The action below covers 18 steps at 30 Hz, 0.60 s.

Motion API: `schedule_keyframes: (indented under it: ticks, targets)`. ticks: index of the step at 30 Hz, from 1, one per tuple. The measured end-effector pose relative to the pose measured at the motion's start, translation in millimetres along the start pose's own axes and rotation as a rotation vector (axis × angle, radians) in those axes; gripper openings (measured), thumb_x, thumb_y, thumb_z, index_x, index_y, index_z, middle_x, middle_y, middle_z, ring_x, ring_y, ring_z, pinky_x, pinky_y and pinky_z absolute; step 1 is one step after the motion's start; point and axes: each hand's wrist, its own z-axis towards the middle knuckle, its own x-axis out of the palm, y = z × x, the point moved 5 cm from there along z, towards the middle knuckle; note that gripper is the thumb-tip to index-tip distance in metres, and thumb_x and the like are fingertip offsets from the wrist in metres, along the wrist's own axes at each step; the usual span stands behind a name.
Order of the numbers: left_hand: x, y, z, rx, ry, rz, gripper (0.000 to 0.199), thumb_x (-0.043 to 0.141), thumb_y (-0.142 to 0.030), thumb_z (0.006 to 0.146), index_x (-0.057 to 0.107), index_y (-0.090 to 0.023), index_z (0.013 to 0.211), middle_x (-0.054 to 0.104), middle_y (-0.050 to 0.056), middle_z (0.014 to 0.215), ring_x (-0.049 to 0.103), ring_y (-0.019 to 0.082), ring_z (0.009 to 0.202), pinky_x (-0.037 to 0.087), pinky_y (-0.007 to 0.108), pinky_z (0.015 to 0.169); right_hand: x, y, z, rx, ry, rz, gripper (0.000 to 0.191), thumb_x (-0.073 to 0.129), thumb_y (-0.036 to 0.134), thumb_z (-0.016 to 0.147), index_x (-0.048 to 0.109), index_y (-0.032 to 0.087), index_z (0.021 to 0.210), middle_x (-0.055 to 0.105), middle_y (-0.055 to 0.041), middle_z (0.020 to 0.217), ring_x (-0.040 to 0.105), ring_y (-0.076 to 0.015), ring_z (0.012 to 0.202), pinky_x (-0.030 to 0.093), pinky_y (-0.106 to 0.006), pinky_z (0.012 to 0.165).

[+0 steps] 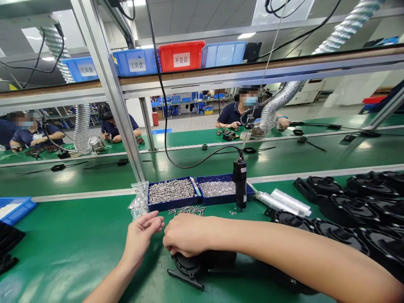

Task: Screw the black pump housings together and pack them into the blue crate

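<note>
- The left hand (pixel 143 235) is loosely curled, thumb close to the fingertips; whether it pinches anything small, I cannot tell.
- The right hand (pixel 186 235) is bent over the top of a black plastic part with a round ribbed rim and a flat foot (pixel 188 269); its fingertips are hidden, so their grip cannot be told.
- The black part lies on the green tabletop (pixel 78 240), directly below the right hand and to the right of the left hand.
- Just beyond the right hand are loose silver screws (pixel 192 209), with a blue bin full of silver screws (pixel 172 205) behind them.
- A blue bin of small silver nuts (pixel 217 199) sits to that bin's right, partly behind an upright black cylindrical power screwdriver (pixel 240 183).
- Beyond the left hand is a clear plastic bag of small metal pieces (pixel 138 202).
- Similar black round housings (pixel 353 206) stand in rows beyond the right forearm.
</note>
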Motion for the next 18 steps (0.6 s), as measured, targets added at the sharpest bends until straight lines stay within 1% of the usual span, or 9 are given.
schedule_keyframes:
  ticks: [2,6,9,10,11,13,15,16,18]
  targets:
    - [0.8,1,-1,-0.034,-0.003,-0.026,0.079,0.104,-0.05,0.052,0.077,-0.008,0.113,0.083,0.019,0.099,0.081,0.029,0.088,0.065,0.037,0.082,4,-1,0,-0.003,0.014,0.009,0.012,0.071,0.019,0.095,0.083,0.02,0.098,0.079,-0.0036,0.083,0.063,-0.0187,0.071,0.029,-0.031,0.051]
    - [1.7,2,-2,-0.085,-0.012,-0.086,0.081,0.107,-0.049,0.046,0.078,-0.009,0.111,0.084,0.018,0.1,0.081,0.025,0.083,0.065,0.033,0.079,7,-4,0,-0.008,0.02,0.095,0.012,0.073,0.024,0.098,0.082,0.022,0.106,0.081,-0.0029,0.09,0.067,-0.0191,0.078,0.029,-0.03,0.054]
    - [2.8,1,-4,-0.111,-0.016,-0.118,0.082,0.108,-0.047,0.044,0.078,-0.009,0.11,0.084,0.018,0.1,0.08,0.023,0.084,0.064,0.03,0.078,2,-13,-6,0.044,-0.052,0.148,0.025,0.077,0.033,0.096,0.076,0.02,0.118,0.08,-0.0049,0.089,0.068,-0.0217,0.077,0.027,-0.031,0.055]
    - [3.4,0,-5,-0.116,-0.015,-0.123,0.082,0.108,-0.047,0.044,0.077,-0.009,0.111,0.084,0.018,0.1,0.08,0.023,0.084,0.064,0.029,0.077,-1,-17,-10,0.071,-0.085,0.189,0.028,0.077,0.034,0.096,0.075,0.02,0.121,0.079,-0.0054,0.088,0.068,-0.0221,0.077,0.029,-0.03,0.056]
    - [4.2,0,-6,-0.119,-0.013,-0.125,0.083,0.108,-0.047,0.045,0.077,-0.009,0.112,0.084,0.018,0.1,0.08,0.023,0.083,0.064,0.029,0.077,-3,-22,-14,0.093,-0.118,0.247,0.028,0.075,0.032,0.097,0.074,0.019,0.122,0.079,-0.0059,0.088,0.068,-0.0222,0.077,0.031,-0.03,0.058]
    - [6.0,-2,-8,-0.118,-0.008,-0.121,0.084,0.107,-0.047,0.045,0.076,-0.008,0.113,0.084,0.019,0.1,0.081,0.023,0.082,0.064,0.029,0.076,-5,-33,-23,0.144,-0.169,0.388,0.017,0.069,0.027,0.1,0.077,0.018,0.112,0.079,-0.0069,0.09,0.069,-0.0214,0.081,0.038,-0.028,0.064]
    - [7.7,-2,-9,-0.107,0.001,-0.108,0.083,0.107,-0.047,0.047,0.075,-0.007,0.113,0.083,0.019,0.098,0.081,0.023,0.081,0.064,0.029,0.075,-3,-43,-31,0.206,-0.214,0.507,0.013,0.065,0.024,0.1,0.077,0.017,0.099,0.079,-0.0079,0.094,0.069,-0.0208,0.086,0.042,-0.027,0.069]
    - [8.3,-1,-10,-0.1,0.005,-0.098,0.082,0.107,-0.048,0.048,0.075,-0.007,0.112,0.084,0.019,0.098,0.081,0.024,0.081,0.064,0.029,0.075,0,-47,-33,0.234,-0.232,0.559,0.014,0.064,0.024,0.1,0.075,0.016,0.096,0.079,-0.008,0.095,0.069,-0.0204,0.086,0.043,-0.027,0.07]
    - [9.0,1,-11,-0.086,0.017,-0.084,0.079,0.106,-0.048,0.051,0.075,-0.007,0.111,0.084,0.019,0.096,0.081,0.024,0.08,0.064,0.029,0.074,8,-53,-34,0.283,-0.271,0.704,0.017,0.059,0.027,0.103,0.071,0.015,0.1,0.077,-0.0067,0.092,0.07,-0.0185,0.08,0.045,-0.025,0.067]
